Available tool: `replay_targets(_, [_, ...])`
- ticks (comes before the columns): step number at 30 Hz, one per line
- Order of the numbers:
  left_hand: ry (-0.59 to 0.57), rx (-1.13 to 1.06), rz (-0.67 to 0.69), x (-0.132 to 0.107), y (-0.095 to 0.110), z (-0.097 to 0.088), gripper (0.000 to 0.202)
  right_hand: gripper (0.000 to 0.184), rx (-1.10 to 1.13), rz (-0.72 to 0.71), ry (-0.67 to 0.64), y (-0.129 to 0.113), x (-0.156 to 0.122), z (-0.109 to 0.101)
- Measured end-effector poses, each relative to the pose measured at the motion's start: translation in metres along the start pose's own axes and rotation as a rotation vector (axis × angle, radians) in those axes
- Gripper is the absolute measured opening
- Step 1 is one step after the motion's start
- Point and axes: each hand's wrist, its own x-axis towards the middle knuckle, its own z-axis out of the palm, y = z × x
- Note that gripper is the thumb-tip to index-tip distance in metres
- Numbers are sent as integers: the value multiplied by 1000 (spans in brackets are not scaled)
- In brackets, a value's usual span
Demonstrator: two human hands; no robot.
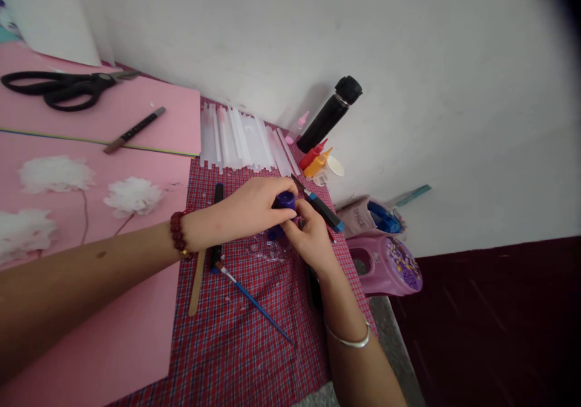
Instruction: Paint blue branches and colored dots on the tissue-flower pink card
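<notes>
Both hands are around a small dark purple-blue capped bottle (284,199) over the checked cloth. My left hand (254,204), at the wrist with red beads, has its fingers and thumb closed about the upper part. My right hand (313,234) pinches the same bottle from the right side; its fingers partly hide the lower part. Crumpled clear plastic (270,251) lies just beneath. Close to the right hand is a black and blue craft knife (323,209). A blue paintbrush (256,303), a wooden stick (196,283) and a dark marker (218,194) lie nearer the left forearm.
Pink sheets (158,101) on the left bear white paper flowers (134,196), black scissors (68,86) and a pen (136,130). White strips (242,141) lie by the wall. A black flask (324,120), red and yellow bottles (318,162) and a pink stool (385,268) are right.
</notes>
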Motion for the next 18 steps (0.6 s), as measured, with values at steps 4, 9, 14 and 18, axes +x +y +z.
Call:
replay_targets(4, [8, 7, -66, 1, 2, -5, 22, 12, 35, -2, -9, -2, 0, -6])
replay_targets(9, [81, -38, -160, 2, -2, -6, 28, 16, 112, 36, 35, 2, -1, -12])
replay_targets(14, [144, -106, -221, 6, -11, -5, 24, 14, 158, 71, 123, 9, -1, -15])
replay_targets(18, [155, -232, -266, 8, -17, -3, 21, 13, 170, 86, 146, 15, -1, -16])
